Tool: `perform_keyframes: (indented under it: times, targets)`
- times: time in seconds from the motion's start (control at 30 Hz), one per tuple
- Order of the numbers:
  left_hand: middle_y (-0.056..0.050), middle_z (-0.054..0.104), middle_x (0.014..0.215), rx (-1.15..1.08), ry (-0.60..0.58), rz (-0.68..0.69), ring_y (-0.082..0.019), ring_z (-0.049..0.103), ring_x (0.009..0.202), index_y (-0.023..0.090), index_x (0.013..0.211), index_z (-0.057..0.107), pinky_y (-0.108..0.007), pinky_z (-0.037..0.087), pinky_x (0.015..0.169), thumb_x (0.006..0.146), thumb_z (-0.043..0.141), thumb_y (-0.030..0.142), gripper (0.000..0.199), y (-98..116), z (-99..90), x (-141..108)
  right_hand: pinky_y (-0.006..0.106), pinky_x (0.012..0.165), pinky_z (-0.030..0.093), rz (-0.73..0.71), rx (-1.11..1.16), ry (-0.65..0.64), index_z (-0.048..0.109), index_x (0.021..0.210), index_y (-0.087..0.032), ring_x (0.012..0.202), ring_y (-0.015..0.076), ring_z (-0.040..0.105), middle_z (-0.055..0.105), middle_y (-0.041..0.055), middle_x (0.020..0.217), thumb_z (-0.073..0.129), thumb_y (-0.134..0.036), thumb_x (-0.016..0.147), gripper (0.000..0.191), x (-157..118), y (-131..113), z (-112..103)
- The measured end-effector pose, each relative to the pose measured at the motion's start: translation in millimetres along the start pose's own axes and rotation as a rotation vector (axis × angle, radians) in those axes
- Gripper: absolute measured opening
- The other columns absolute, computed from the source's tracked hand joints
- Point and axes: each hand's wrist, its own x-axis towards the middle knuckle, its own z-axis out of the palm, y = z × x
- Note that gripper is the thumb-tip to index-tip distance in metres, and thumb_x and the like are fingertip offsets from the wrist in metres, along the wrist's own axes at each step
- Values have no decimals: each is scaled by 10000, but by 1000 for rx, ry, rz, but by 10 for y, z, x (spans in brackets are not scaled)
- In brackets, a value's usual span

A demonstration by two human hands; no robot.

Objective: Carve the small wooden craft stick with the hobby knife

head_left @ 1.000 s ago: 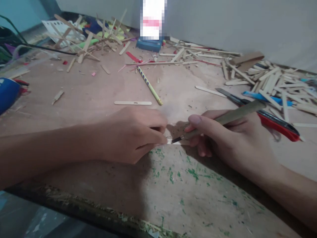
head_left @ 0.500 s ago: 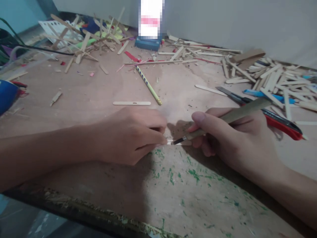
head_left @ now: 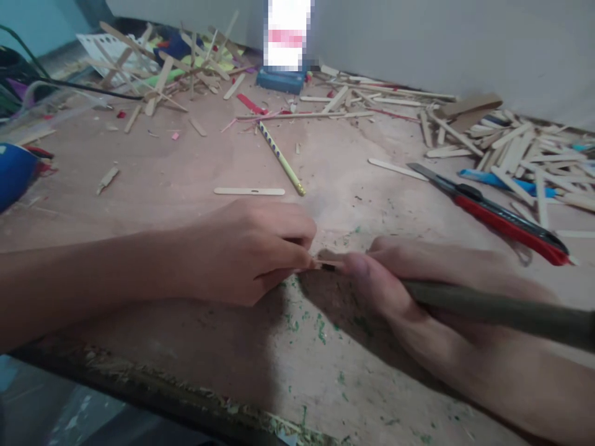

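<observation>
My left hand (head_left: 260,251) rests on the table with its fingers pressed together on the end of a small wooden stick (head_left: 320,263), mostly hidden by both hands. Closed round a dark-handled carving tool (head_left: 493,303) is my right hand (head_left: 409,291), just to the right of the left one. The tool's dark tip meets the stick between the hands, and its handle points right. Behind my left hand lies a craft stick (head_left: 250,191) with a small slot in its middle. A yellow patterned pencil (head_left: 281,160) lies beyond.
A red and black utility knife (head_left: 502,222) lies right of centre, near a pile of craft sticks (head_left: 515,145). A phone (head_left: 287,37) stands in a blue holder (head_left: 280,80) at the back. A white basket (head_left: 100,59) is back left, a blue object (head_left: 16,176) far left.
My right hand has turned and lowered, so the tool's handle now lies flatter and points right instead of up and away. My left hand has hardly moved.
</observation>
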Motion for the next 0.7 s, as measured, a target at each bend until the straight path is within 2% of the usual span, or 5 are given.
perform_keyframes:
  times: [0.13,0.37,0.57,0.7]
  targets:
    - [-43,716,924,5,-8,15,-188,592,830,195,900,737,-349,417,760,1041,523,109,270,-11,5,-5,250,454,387,137,147,10,707,700,-213,503,114,541,620,3,574,703,-428,1046,408,16,62,-56]
    - [-54,726,952,-8,-20,11,-201,614,873,179,921,746,-365,429,784,1047,548,111,245,-10,-14,-9,226,494,544,411,496,-129,809,826,-171,538,145,659,743,69,700,825,-503,945,354,170,238,-139]
    - [-60,725,950,-23,-16,14,-197,611,874,155,919,756,-361,439,803,1068,544,110,263,4,-20,-6,226,483,538,432,574,-159,810,773,-205,542,157,663,714,64,654,865,-454,921,294,175,323,-140]
    - [-61,728,948,-17,-14,17,-198,612,865,162,908,757,-362,432,786,1063,544,105,270,6,-21,-9,237,494,546,401,573,-163,837,805,-227,553,158,659,728,68,677,857,-459,924,262,168,318,-161]
